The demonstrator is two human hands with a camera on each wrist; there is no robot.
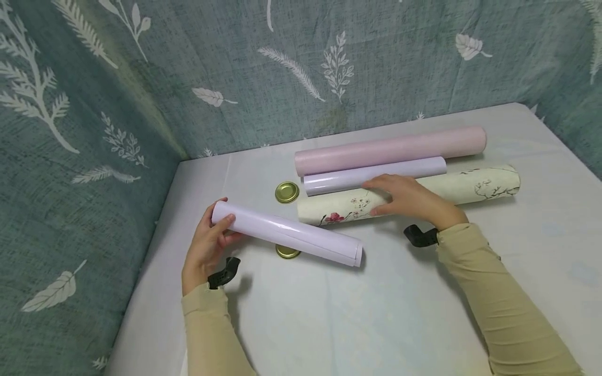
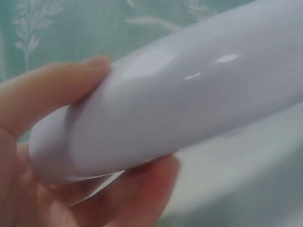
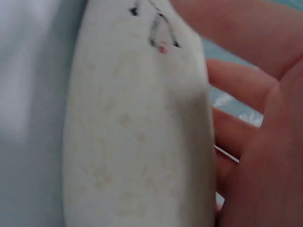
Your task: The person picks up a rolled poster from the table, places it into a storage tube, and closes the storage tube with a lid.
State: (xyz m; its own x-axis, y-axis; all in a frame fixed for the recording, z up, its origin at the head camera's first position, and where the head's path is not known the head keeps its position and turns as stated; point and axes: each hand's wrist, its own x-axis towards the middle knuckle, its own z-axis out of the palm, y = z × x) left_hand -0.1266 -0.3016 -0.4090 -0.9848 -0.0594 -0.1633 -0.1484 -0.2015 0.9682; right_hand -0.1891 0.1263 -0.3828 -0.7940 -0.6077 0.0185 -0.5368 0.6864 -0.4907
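As the head view shows, your left hand point(image 1: 205, 246) grips the left end of a lilac roll point(image 1: 286, 233) over a gold lid point(image 1: 288, 253), your right hand point(image 1: 410, 199) curling round a floral roll point(image 1: 467, 187) on the table point(image 1: 385, 313). Left-wrist view: glossy sheet, likely light, slippery. Right-wrist view: matte paper, probably easily dented; hold mid-length.
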